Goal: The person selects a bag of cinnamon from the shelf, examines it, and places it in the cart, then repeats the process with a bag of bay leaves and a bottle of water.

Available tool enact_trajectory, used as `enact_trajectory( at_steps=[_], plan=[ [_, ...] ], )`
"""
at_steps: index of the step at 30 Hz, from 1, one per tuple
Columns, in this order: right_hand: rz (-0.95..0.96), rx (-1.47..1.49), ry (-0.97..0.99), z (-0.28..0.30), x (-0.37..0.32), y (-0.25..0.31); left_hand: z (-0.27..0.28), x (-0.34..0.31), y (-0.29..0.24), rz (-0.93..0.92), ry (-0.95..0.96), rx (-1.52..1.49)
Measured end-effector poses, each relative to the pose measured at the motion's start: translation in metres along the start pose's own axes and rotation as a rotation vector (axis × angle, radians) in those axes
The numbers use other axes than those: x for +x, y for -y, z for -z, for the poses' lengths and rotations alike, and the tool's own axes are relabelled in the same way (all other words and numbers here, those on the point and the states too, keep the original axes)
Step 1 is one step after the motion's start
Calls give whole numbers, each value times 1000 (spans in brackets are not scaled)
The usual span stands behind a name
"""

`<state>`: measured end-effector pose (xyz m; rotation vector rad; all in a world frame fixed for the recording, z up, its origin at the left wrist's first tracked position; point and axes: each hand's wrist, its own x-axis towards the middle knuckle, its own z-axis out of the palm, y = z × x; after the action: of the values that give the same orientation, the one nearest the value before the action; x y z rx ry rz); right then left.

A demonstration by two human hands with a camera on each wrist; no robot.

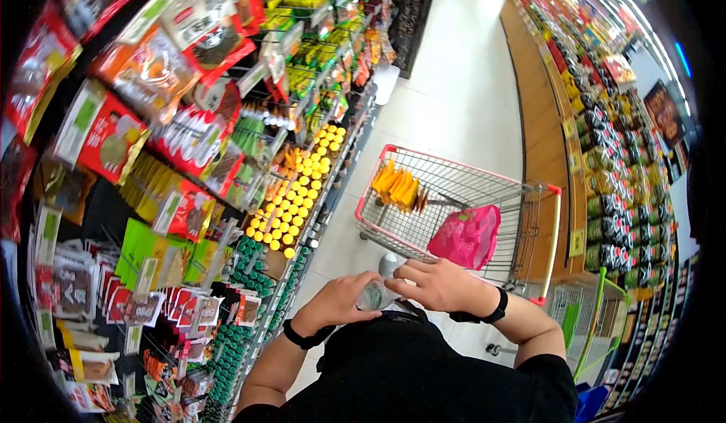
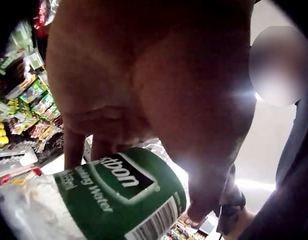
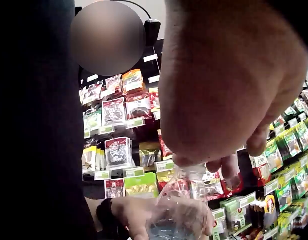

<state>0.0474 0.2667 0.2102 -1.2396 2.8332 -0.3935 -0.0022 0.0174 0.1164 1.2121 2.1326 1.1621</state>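
Observation:
A clear plastic water bottle (image 1: pixel 374 296) with a green label (image 2: pixel 119 200) is held close to my chest. My left hand (image 1: pixel 340 300) grips its body from the left, fingers wrapped round the crinkled plastic (image 3: pixel 176 215). My right hand (image 1: pixel 439 285) covers the bottle's top, and in the right wrist view its fingers (image 3: pixel 229 167) curl down about the neck. The cap is hidden under that hand. Both wrists wear black bands.
A red-rimmed wire shopping cart (image 1: pixel 529 188) stands just ahead, holding yellow packets (image 1: pixel 398 185) and a pink bag (image 1: pixel 467 235). Snack shelves (image 1: pixel 151 120) line the left, with yellow-lidded jars (image 1: pixel 299 196). Stocked shelves (image 1: pixel 620 173) line the right. The pale aisle floor (image 1: pixel 461 82) runs ahead.

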Motion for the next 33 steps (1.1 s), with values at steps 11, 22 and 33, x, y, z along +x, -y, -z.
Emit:
enact_trajectory(
  at_steps=[11, 22, 33],
  plan=[
    [-42, 83, -694, 15, 14, 27, 56, -52, -52, -133, -241, -9],
    [-158, 201, -512, -17, 27, 48, 158, -101, -177, -542, -742, 540],
    [-187, 238, -524, -19, 28, 50, 201, -112, -228, -769, -1072, 921]
  ],
)
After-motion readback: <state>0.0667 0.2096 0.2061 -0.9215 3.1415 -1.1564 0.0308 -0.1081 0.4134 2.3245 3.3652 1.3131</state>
